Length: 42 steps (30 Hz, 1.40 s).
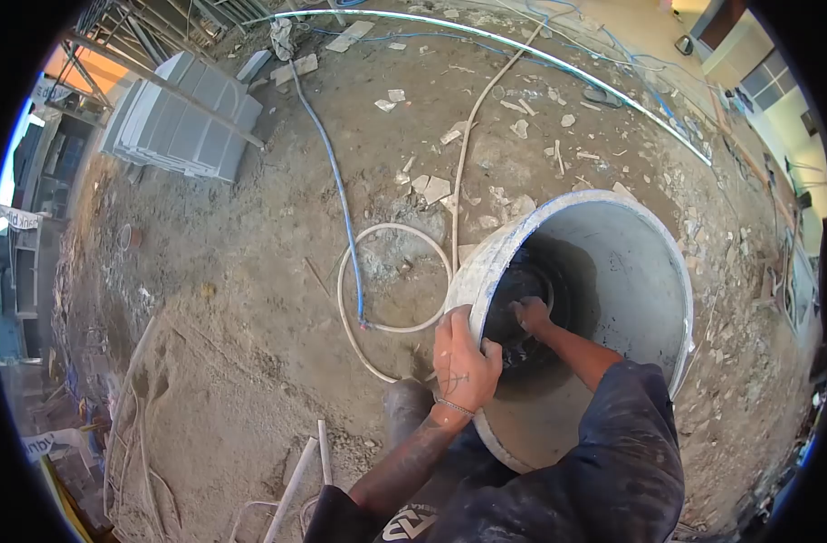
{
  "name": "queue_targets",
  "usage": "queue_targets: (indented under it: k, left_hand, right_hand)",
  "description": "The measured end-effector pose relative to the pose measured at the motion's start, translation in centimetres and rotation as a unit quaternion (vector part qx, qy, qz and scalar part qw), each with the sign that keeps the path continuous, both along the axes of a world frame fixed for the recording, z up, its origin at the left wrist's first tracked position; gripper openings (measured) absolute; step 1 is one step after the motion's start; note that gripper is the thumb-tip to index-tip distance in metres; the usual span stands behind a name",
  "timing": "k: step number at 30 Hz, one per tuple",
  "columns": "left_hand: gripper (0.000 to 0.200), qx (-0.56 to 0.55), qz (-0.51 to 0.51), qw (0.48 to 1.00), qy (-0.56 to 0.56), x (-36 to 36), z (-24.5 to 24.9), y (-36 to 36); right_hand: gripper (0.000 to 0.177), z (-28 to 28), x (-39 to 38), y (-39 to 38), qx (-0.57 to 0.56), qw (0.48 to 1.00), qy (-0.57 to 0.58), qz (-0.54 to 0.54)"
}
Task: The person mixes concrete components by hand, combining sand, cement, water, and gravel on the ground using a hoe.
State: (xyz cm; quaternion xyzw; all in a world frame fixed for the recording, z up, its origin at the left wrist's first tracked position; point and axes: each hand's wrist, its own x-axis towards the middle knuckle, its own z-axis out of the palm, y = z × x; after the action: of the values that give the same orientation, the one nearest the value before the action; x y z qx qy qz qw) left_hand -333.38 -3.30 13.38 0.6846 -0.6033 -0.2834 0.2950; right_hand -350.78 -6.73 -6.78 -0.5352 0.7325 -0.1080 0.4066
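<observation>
A large pale grey barrel (635, 262) with a wide round mouth stands tilted in front of me. My left hand (466, 366) wraps its fingers over the barrel's near left rim, thumb on the inner side. Deep inside the barrel is my right hand (533, 317), its fingers closed next to a dark round thing (563, 294) that looks like a black bucket or dark water at the bottom. Shadow hides what those fingers hold, if anything. The lower inner wall around them is wet and darker.
A beige hose (472, 118) and a blue hose (327, 149) run over the dirt ground, with a coil left of the barrel. Grey blocks (187, 118) are stacked at upper left. A long white pipe (540, 56) lies at the back. Broken tile pieces (431, 188) are scattered about.
</observation>
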Motion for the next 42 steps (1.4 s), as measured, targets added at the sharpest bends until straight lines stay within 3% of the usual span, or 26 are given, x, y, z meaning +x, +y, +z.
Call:
queue_targets:
  k: [1,3,5,7,9,11,14,15,16,17,18,19,21,23,25,27,29,31,33,34,36,37,39,41,42]
  left_hand:
    - [0.042,-0.009,-0.001,1.0,0.006,-0.1,-0.1,-0.2]
    - [0.041,-0.016,-0.001,1.0,0.027,-0.2,-0.7,-0.4]
    - [0.041,-0.019,0.018,0.999,0.037,-0.5,-1.4,-0.9]
    - [0.034,-0.038,0.024,0.997,0.071,-0.6,-1.5,-1.0]
    - [0.03,-0.075,0.056,0.979,0.181,-0.2,-3.0,-1.4]
    - [0.037,-0.103,0.084,0.936,0.326,1.1,-7.1,-1.7]
    - [0.05,0.007,0.2,0.944,0.264,7.0,-14.1,0.0]
    - [0.055,0.115,0.215,0.946,0.214,10.2,-17.0,1.0]
    - [0.058,0.142,0.24,0.95,0.141,12.8,-19.0,3.1]
    - [0.059,0.202,0.256,0.939,0.111,15.6,-18.1,5.1]
    - [0.063,0.231,0.273,0.934,0.027,19.1,-22.8,8.2]
    - [0.066,0.291,0.311,0.905,0.014,21.7,-22.1,11.3]
    - [0.069,0.392,0.427,0.815,-0.022,27.2,-25.5,18.8]
    - [0.071,0.397,0.544,0.739,-0.001,30.2,-25.1,24.6]
    - [0.071,0.421,0.57,0.706,0.011,31.6,-22.9,28.1]
    - [0.072,0.455,0.593,0.664,0.015,32.8,-21.6,32.5]
    - [0.071,0.459,0.65,0.605,0.022,33.6,-21.5,37.0]
    - [0.07,0.476,0.678,0.558,0.045,34.4,-21.3,41.3]
    - [0.067,0.494,0.697,0.513,0.076,34.4,-21.0,44.7]
    - [0.064,0.498,0.706,0.497,0.084,34.6,-20.8,46.4]
    - [0.059,0.519,0.718,0.451,0.108,35.1,-28.1,53.2]
    - [0.059,0.521,0.721,0.443,0.112,36.2,-26.5,52.3]
    - [0.055,0.603,0.632,0.476,0.104,40.7,-20.2,46.5]
    - [0.056,0.598,0.462,0.644,0.119,47.1,-26.2,48.3]
    - [0.054,0.497,0.59,0.629,0.094,49.9,-29.0,47.6]
  right_hand:
    - [0.032,2.3,0.0,-0.8,0.046,0.999,-0.011,-0.004]
    - [0.032,5.9,-1.2,-1.2,-0.04,0.999,0.01,0.034]
    - [0.032,14.6,-1.5,-1.5,0.027,0.987,-0.118,-0.108]
    - [0.034,22.3,-2.0,-0.7,-0.036,0.958,-0.216,-0.184]
    - [0.031,27.7,-2.5,0.5,-0.091,0.948,-0.241,-0.185]
    - [0.027,33.2,-2.1,1.6,-0.173,0.899,-0.35,-0.198]
    - [0.024,39.1,-1.0,1.8,-0.201,0.861,-0.435,-0.173]
    - [0.024,40.4,-0.3,1.7,-0.204,0.862,-0.435,-0.162]
    - [0.025,41.8,0.1,1.4,-0.231,0.872,-0.405,-0.15]
    - [0.027,43.3,0.4,0.9,-0.253,0.883,-0.373,-0.132]
    - [0.03,44.9,-0.3,1.0,-0.268,0.869,-0.396,-0.128]
    - [0.032,46.5,-1.5,1.0,-0.275,0.857,-0.419,-0.119]
    - [0.037,48.8,-1.6,1.2,-0.296,0.846,-0.427,-0.12]
    - [0.038,51.3,-2.4,0.0,-0.267,0.851,-0.451,-0.032]
    - [0.042,53.3,-2.5,-1.1,-0.246,0.843,-0.474,0.069]
    - [0.048,56.2,-4.2,-2.4,-0.255,0.828,-0.497,0.049]
    - [0.044,57.9,4.5,-2.0,-0.378,0.808,-0.404,-0.2]
    - [0.044,60.6,-3.5,-6.9,-0.243,0.853,-0.453,0.085]
    - [0.044,60.3,1.9,-7.2,-0.259,0.836,-0.478,0.077]
    - [0.044,59.9,4.1,-7.7,-0.265,0.858,-0.438,0.041]
    - [0.045,58.8,8.8,-8.8,-0.27,0.877,-0.397,0.012]
    - [0.041,56.9,11.2,-9.6,-0.257,0.864,-0.432,0.019]
    - [0.042,51.6,16.0,-11.9,-0.233,0.824,-0.515,0.035]
    - [0.04,47.1,20.9,-14.1,-0.108,0.812,-0.554,0.147]
    - [0.033,45.1,25.6,-13.8,-0.113,0.811,-0.572,0.052]
